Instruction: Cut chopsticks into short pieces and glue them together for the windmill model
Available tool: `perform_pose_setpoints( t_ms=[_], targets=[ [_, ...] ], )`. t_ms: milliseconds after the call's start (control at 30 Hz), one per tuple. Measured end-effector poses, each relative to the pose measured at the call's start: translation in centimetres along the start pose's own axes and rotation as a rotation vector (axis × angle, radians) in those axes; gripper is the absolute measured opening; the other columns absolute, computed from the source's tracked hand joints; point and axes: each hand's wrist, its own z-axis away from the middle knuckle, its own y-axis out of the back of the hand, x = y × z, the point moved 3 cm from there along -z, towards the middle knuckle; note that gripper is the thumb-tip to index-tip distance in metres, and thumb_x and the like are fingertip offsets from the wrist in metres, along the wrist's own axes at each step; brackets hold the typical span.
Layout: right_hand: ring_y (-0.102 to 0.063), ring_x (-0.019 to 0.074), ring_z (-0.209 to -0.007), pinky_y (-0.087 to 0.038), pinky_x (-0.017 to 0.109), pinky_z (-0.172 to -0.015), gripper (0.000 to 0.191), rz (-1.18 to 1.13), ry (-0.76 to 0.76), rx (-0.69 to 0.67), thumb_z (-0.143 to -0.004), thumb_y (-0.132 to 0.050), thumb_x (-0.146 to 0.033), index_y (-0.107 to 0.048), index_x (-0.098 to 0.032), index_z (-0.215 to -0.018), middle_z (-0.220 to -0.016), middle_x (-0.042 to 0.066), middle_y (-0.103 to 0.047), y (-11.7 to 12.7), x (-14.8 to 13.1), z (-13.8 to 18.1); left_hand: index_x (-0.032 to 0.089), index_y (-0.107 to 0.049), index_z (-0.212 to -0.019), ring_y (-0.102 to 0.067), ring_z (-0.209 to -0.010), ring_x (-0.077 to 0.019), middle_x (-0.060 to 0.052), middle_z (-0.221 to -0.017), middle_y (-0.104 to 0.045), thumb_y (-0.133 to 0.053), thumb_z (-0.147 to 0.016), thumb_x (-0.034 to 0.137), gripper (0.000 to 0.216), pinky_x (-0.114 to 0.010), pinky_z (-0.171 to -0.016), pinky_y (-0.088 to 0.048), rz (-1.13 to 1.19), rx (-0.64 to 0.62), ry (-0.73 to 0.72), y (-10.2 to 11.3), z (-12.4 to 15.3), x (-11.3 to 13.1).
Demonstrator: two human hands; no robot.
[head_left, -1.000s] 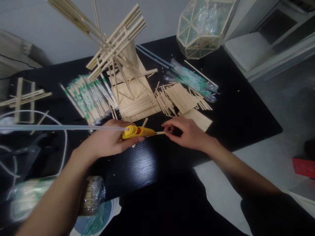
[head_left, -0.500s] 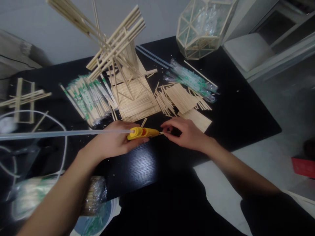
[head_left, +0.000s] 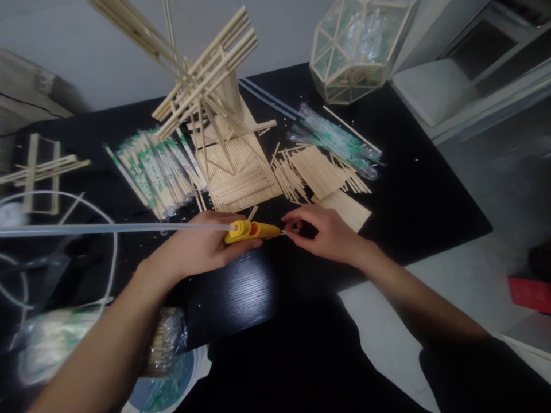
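Note:
My left hand (head_left: 210, 244) is closed around a yellow hot glue gun (head_left: 258, 230), its nozzle pointing right. A long translucent glue stick (head_left: 116, 230) runs out of the gun's back end to the left. Between the thumb and forefinger of my right hand (head_left: 321, 232) is a short thin wooden stick (head_left: 293, 231), mostly hidden by the fingers. The nozzle meets or nearly meets the stick's end; I cannot tell which. Just beyond my hands lie a mat of glued sticks (head_left: 232, 160) and a flat stick panel (head_left: 318, 172).
A tall wooden stick structure (head_left: 206, 74) rises at the back. Wrapped chopsticks (head_left: 150, 172) lie left of it, plastic wrappers (head_left: 333, 140) to its right. A faceted, clear-sided container (head_left: 353, 51) stands at the back right. A bucket (head_left: 172, 381) sits below the table's front edge.
The glue gun has shifted very slightly to the right with my left hand. My right hand stays almost still, with the same pinch on the stick.

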Motion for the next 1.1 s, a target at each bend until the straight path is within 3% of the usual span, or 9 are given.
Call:
perform_pose_setpoints(
  t_ms=[500, 800, 1100],
  targets=[
    [-0.066, 0.0142, -0.075, -0.055, 0.03, -0.074, 0.021, -0.011, -0.019, -0.012, -0.089, -0.065, -0.016, -0.067, -0.02, -0.11, -0.093, 0.002, -0.074, -0.1, 0.2, 0.0, 0.021, -0.07, -0.089, -0.066, -0.067, -0.0145, -0.002, -0.081, -0.071, -0.059, -0.099, 0.041, 0.024, -0.025, -0.061, -0.048, 0.023, -0.057, 0.061, 1.2, 1.5, -1.5],
    [-0.065, 0.0138, -0.075, -0.055, 0.029, -0.073, 0.021, 0.0, -0.025, -0.015, -0.089, -0.066, -0.016, -0.067, -0.02, -0.11, -0.092, 0.001, -0.074, -0.1, 0.1, 0.0, 0.022, -0.067, -0.086, -0.063, -0.065, -0.0144, -0.001, -0.077, -0.067, -0.058, -0.099, 0.043, 0.027, -0.026, -0.06, -0.046, 0.017, -0.018, 0.035, 0.7, 0.9, -0.9],
    [-0.064, 0.0138, -0.075, -0.053, 0.029, -0.075, 0.021, 0.02, -0.03, -0.02, -0.089, -0.066, -0.016, -0.068, -0.02, -0.109, -0.091, 0.001, -0.075, 0.1, 0.1, -0.1, 0.019, -0.074, -0.09, -0.059, -0.062, -0.011, 0.001, -0.072, -0.068, -0.058, -0.098, 0.047, 0.033, -0.022, -0.058, -0.044, -0.004, -0.15, 0.228, 2.7, 2.5, -2.3]
  ],
)
